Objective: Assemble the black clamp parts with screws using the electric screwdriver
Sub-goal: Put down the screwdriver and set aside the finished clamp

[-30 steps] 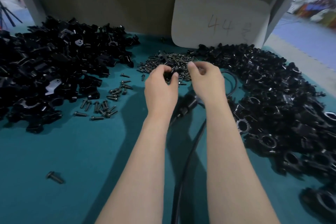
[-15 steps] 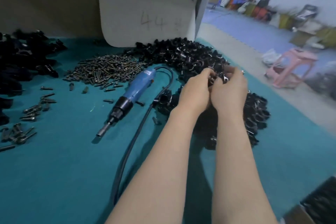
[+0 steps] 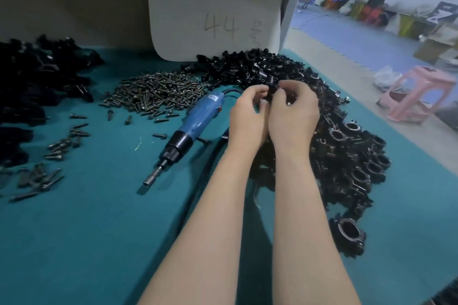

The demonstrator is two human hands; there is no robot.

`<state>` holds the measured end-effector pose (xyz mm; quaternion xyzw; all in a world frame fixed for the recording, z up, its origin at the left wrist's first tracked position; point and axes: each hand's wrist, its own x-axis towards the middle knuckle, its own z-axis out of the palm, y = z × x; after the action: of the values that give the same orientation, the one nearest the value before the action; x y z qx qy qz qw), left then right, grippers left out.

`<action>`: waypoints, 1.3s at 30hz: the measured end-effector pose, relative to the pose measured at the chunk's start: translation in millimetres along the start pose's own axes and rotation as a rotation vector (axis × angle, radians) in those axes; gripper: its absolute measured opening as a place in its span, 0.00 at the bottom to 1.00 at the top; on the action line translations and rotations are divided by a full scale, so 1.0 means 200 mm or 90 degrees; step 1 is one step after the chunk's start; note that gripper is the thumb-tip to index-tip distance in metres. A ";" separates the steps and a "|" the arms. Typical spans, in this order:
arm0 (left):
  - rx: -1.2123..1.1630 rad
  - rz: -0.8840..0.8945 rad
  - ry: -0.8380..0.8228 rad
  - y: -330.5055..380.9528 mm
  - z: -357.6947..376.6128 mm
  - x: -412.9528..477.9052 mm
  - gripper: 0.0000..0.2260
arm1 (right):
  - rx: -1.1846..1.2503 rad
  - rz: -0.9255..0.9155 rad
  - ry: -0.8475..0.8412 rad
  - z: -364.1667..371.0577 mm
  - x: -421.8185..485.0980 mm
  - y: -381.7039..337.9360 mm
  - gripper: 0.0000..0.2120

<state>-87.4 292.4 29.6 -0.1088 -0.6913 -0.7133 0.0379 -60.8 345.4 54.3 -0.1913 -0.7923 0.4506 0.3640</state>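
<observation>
1. Still over the right pile (image 3: 347, 151), as half a second ago. I see the left hand (image 3: 247, 119) and right hand (image 3: 293, 116) slightly parted now, fingers curled, pinching a clamp part (image 3: 271, 89) between them.
2. The screwdriver (image 3: 195, 121) hasn't moved. It lies on the desk (image 3: 86, 230) just left of the left hand, its cord (image 3: 213, 156) passing under that forearm.
3. The screws (image 3: 158, 94) are heaped behind it, with a second pile (image 3: 29, 86) far left.
4. Open room is the near-left desk. The right edge runs close beyond the right pile, and a lone clamp (image 3: 348, 233) sits near the right forearm.
</observation>
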 end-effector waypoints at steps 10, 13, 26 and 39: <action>-0.228 -0.092 0.511 0.08 -0.98 0.03 0.05 | 0.108 -0.077 -0.408 0.76 -0.44 -0.39 0.09; -0.218 -0.102 0.600 0.06 -1.23 -0.01 0.05 | 0.023 -0.149 -0.534 0.98 -0.60 -0.48 0.13; -0.235 -0.110 0.658 0.04 -1.48 0.01 0.08 | -0.171 -0.212 -0.609 1.38 -0.80 -0.55 0.13; 0.075 -0.074 0.195 0.06 -1.12 0.13 0.11 | 0.116 -0.121 -0.388 0.91 -0.24 -0.43 0.05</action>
<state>-132.9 71.8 42.0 0.0435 -0.7232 -0.6808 0.1076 -164.1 166.0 49.0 0.0606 -0.8356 0.5199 0.1665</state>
